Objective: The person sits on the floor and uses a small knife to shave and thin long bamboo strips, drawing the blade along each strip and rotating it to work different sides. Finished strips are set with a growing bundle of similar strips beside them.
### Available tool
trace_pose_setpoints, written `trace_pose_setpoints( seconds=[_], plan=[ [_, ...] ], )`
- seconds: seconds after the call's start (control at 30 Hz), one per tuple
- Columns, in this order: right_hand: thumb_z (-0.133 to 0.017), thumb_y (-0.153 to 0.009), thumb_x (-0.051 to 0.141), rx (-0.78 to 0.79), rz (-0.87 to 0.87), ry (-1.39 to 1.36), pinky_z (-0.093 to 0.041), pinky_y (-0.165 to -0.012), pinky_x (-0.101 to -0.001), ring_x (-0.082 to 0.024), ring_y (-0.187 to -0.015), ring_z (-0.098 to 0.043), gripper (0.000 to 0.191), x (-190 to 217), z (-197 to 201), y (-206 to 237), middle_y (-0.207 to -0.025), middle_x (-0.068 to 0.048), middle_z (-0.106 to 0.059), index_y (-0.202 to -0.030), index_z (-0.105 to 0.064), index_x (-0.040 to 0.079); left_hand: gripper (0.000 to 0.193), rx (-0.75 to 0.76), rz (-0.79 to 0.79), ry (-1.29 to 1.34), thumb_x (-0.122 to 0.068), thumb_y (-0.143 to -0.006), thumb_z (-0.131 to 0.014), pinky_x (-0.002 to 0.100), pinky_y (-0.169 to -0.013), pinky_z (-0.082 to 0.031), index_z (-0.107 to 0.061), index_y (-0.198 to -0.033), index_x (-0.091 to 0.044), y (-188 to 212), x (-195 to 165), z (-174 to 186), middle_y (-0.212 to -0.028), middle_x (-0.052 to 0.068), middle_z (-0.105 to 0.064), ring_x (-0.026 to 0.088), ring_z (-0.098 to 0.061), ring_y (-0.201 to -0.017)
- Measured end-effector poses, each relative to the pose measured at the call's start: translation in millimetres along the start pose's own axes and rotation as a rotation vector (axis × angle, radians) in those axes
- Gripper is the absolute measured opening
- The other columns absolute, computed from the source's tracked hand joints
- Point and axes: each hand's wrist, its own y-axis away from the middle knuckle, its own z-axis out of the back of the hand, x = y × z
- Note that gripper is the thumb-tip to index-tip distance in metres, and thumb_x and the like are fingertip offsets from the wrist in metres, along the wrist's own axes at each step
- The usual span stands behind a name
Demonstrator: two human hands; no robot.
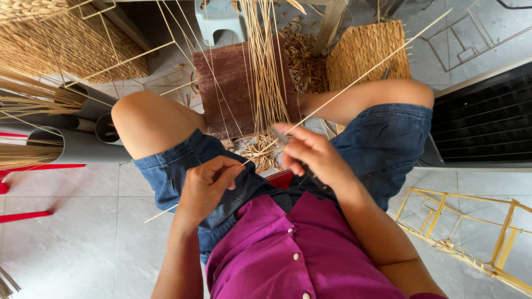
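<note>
I sit with my knees apart, in denim shorts and a magenta shirt. My left hand point(208, 182) is closed around one long pale reed strip point(354, 77), which runs from below that hand up and right past my right knee. My right hand point(310, 155) pinches the same strip near its middle and seems to hold a small dark blade against it; the blade is mostly hidden. A bundle of thin reeds point(266, 66) stands upright between my knees, over a dark red-brown board point(221, 88).
Reed shavings point(260, 152) lie on the floor between my legs. Grey tubes point(83, 147) with reed bundles lie at left. Woven mats point(366, 50) and wire frames point(471, 33) sit at the top, a yellow metal frame point(460, 227) at lower right, a black grille point(482, 122) at right.
</note>
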Motion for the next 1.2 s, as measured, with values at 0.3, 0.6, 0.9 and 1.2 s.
trace_pose_setpoints(
  seconds=[0.3,0.6,0.9,1.2],
  plan=[
    [-0.054,-0.107,0.011,-0.140,0.113,-0.043,-0.043,-0.055,-0.0214,-0.008,-0.062,-0.053,0.032,4,23,0,-0.081,-0.006,-0.065,-0.136,-0.062,-0.001,0.016,0.075,0.107,0.051,-0.016,-0.096,-0.067,0.021,-0.046,-0.047,-0.078,-0.101,-0.006,8,5,4,-0.066,0.001,-0.069,0.003,-0.058,-0.052],
    [-0.055,-0.108,0.011,0.072,0.046,0.059,-0.047,-0.053,-0.0222,-0.009,-0.061,-0.057,0.023,-15,-17,-2,-0.081,-0.008,-0.068,-0.126,-0.061,-0.002,0.014,0.009,0.057,0.111,-0.014,-0.096,-0.068,0.021,-0.043,-0.040,-0.077,-0.103,-0.005,0,-6,-27,-0.063,0.000,-0.067,0.002,-0.051,-0.048],
    [-0.057,-0.106,0.011,-0.237,0.168,-0.074,-0.042,-0.052,-0.0224,-0.008,-0.058,-0.052,0.030,-8,48,-5,-0.076,-0.004,-0.062,-0.134,-0.064,0.001,0.013,0.029,-0.019,0.047,-0.014,-0.098,-0.068,0.021,-0.044,-0.040,-0.077,-0.099,-0.006,5,-1,-20,-0.061,-0.001,-0.065,-0.001,-0.050,-0.051],
    [-0.057,-0.107,0.011,-0.439,0.248,-0.235,-0.043,-0.053,-0.0235,-0.009,-0.060,-0.053,0.033,11,86,1,-0.082,-0.004,-0.062,-0.139,-0.060,0.004,0.014,0.094,0.069,0.056,-0.015,-0.097,-0.066,0.022,-0.045,-0.042,-0.077,-0.100,-0.007,4,7,-11,-0.061,0.000,-0.065,0.000,-0.053,-0.052]
  ],
)
